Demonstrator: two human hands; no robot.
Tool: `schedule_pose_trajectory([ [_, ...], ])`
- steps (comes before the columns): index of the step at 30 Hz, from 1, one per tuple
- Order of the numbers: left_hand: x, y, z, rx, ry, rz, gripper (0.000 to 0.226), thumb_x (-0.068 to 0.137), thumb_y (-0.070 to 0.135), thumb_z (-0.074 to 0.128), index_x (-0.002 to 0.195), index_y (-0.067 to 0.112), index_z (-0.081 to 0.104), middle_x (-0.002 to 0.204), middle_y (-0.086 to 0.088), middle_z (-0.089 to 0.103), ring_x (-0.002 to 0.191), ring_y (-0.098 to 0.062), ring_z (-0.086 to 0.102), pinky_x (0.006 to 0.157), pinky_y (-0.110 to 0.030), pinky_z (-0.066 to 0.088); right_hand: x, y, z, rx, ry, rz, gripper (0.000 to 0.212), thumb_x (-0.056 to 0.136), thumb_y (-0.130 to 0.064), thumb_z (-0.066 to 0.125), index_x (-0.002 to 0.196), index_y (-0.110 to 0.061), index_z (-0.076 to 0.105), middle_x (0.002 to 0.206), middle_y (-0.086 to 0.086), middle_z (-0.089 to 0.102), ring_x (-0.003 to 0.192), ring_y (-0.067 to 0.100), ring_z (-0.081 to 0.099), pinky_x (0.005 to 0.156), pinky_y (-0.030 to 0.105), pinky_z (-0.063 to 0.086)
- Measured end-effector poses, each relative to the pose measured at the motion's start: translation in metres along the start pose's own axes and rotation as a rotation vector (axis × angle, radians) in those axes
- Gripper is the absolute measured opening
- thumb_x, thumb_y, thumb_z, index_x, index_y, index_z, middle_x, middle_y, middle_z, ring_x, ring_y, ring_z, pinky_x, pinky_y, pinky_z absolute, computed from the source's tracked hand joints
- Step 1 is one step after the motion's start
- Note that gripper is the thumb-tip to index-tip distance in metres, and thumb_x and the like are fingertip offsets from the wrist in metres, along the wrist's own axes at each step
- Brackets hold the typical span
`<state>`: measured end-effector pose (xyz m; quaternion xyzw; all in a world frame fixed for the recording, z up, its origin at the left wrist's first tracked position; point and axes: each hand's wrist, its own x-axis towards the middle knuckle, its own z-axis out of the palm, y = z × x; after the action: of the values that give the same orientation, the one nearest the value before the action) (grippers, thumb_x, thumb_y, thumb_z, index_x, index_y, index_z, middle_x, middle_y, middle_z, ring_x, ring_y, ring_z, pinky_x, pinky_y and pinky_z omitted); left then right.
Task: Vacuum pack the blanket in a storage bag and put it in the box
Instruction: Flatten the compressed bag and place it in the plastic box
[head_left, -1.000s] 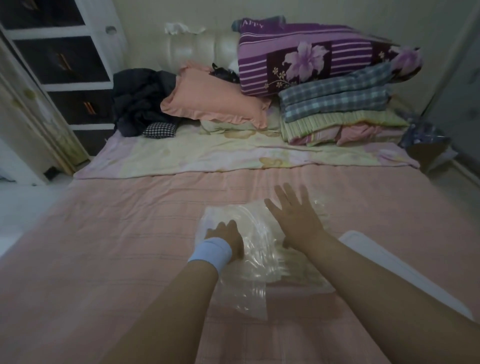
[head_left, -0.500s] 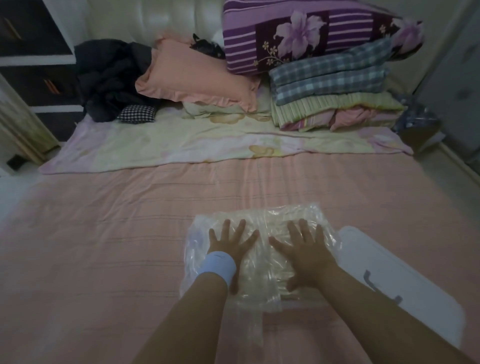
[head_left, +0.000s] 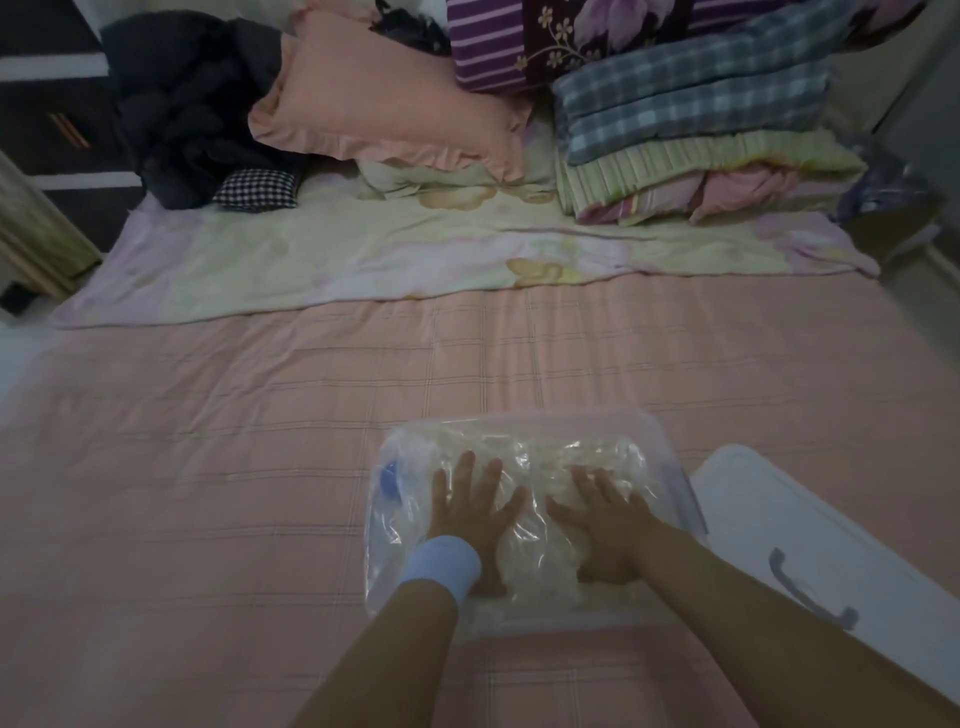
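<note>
Storage bag with blanket inside lies flat on the bed, near its front edge, right of centre. A white box is just beside it, to the right. Left hand and right hand are laid flat on the bag, fingers spread, nothing gripped. Likely step: air pressed out. Weight should be applied evenly and swept toward the blue valve.

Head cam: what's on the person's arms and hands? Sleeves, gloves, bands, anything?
No sleeves show on either arm. The left grip is ungloved, with a plain light blue wristband round the wrist and no marking visible on it. The right grip is ungloved too, and its wrist is bare. No ring or watch can be made out in this dim frame.
</note>
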<state>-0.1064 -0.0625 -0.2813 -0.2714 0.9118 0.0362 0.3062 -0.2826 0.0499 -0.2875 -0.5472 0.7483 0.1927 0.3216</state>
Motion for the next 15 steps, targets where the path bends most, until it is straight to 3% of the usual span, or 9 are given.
schedule_pose_trajectory([
  [2, 0.000, -0.003, -0.022, -0.144, -0.107, 0.005, 0.086, 0.086, 0.062, 0.048, 0.150, 0.047, -0.006, 0.155, 0.004, -0.034, 0.137, -0.033, -0.040, 0.108, -0.062, -0.023, -0.003, -0.003, -0.011, 0.119, 0.006, 0.038, 0.078, 0.088, -0.051, 0.057, 0.153, -0.055, 0.013, 0.167, -0.001, -0.019, 0.154, 0.030, -0.013, 0.120, 0.062, 0.003],
  [4, -0.008, -0.015, -0.052, -0.245, -0.104, 0.030, 0.064, 0.093, 0.040, 0.047, 0.150, 0.047, 0.017, 0.163, 0.008, -0.009, 0.147, -0.027, -0.019, 0.117, -0.055, -0.009, -0.009, -0.015, -0.030, 0.152, 0.108, 0.082, 0.051, 0.092, -0.051, 0.042, 0.142, -0.045, 0.045, 0.164, 0.004, 0.020, 0.150, 0.031, 0.022, 0.118, 0.060, 0.016],
  [6, -0.025, -0.034, -0.073, -0.261, 0.118, 0.044, 0.060, 0.089, 0.018, 0.054, 0.142, 0.042, 0.038, 0.158, 0.006, 0.018, 0.147, -0.025, 0.011, 0.119, -0.043, 0.013, -0.013, -0.033, -0.047, 0.105, 0.390, 0.111, 0.055, 0.090, -0.054, 0.025, 0.120, -0.029, 0.063, 0.132, 0.007, 0.054, 0.123, 0.030, 0.051, 0.107, 0.049, 0.031],
  [7, -0.033, -0.046, -0.075, -0.245, 0.265, 0.026, 0.060, 0.084, 0.015, 0.060, 0.137, 0.038, 0.044, 0.153, 0.005, 0.024, 0.143, -0.024, 0.019, 0.116, -0.037, 0.021, -0.014, -0.045, -0.053, 0.120, 0.542, 0.080, 0.060, 0.085, -0.057, 0.022, 0.112, -0.024, 0.064, 0.119, 0.004, 0.057, 0.113, 0.028, 0.054, 0.099, 0.045, 0.034],
  [9, -0.048, -0.064, -0.067, -0.217, 0.399, -0.003, 0.074, 0.074, 0.025, 0.074, 0.138, 0.031, 0.039, 0.148, 0.002, 0.022, 0.139, -0.023, 0.021, 0.112, -0.033, 0.028, -0.011, -0.066, -0.058, 0.227, 0.679, -0.094, 0.058, 0.082, -0.062, 0.034, 0.117, -0.024, 0.061, 0.120, 0.002, 0.054, 0.115, 0.027, 0.052, 0.098, 0.042, 0.035],
  [10, -0.054, -0.070, -0.058, -0.201, 0.349, -0.008, 0.089, 0.070, 0.034, 0.079, 0.144, 0.028, 0.030, 0.151, -0.001, 0.017, 0.141, -0.025, 0.017, 0.113, -0.034, 0.028, -0.009, -0.077, -0.058, 0.270, 0.618, -0.195, 0.062, 0.082, -0.064, 0.047, 0.131, -0.026, 0.055, 0.137, 0.004, 0.048, 0.130, 0.028, 0.044, 0.106, 0.044, 0.032],
  [12, -0.057, -0.071, -0.036, -0.137, 0.181, -0.010, 0.118, 0.066, 0.045, 0.083, 0.153, 0.023, 0.006, 0.159, -0.005, -0.002, 0.148, -0.029, -0.001, 0.120, -0.041, 0.020, -0.004, -0.093, -0.051, 0.252, 0.349, -0.278, 0.101, 0.075, -0.068, 0.067, 0.157, -0.031, 0.020, 0.166, 0.005, 0.009, 0.154, 0.026, 0.005, 0.121, 0.054, 0.012],
  [13, -0.056, -0.070, -0.027, -0.114, 0.127, -0.010, 0.127, 0.066, 0.046, 0.084, 0.154, 0.021, -0.005, 0.160, -0.007, -0.011, 0.149, -0.030, -0.009, 0.121, -0.045, 0.013, -0.001, -0.097, -0.045, 0.199, 0.261, -0.263, 0.118, 0.071, -0.068, 0.073, 0.159, -0.033, 0.002, 0.168, 0.001, -0.010, 0.154, 0.024, -0.012, 0.121, 0.060, 0.003],
  [15, -0.047, -0.069, -0.010, -0.109, 0.098, -0.008, 0.137, 0.064, 0.047, 0.085, 0.152, 0.020, -0.016, 0.159, -0.008, -0.023, 0.147, -0.032, -0.018, 0.121, -0.050, 0.006, 0.008, -0.100, -0.033, 0.104, 0.237, -0.217, 0.134, 0.067, -0.062, 0.081, 0.156, -0.037, -0.016, 0.165, -0.002, -0.026, 0.152, 0.022, -0.022, 0.118, 0.068, -0.001],
])
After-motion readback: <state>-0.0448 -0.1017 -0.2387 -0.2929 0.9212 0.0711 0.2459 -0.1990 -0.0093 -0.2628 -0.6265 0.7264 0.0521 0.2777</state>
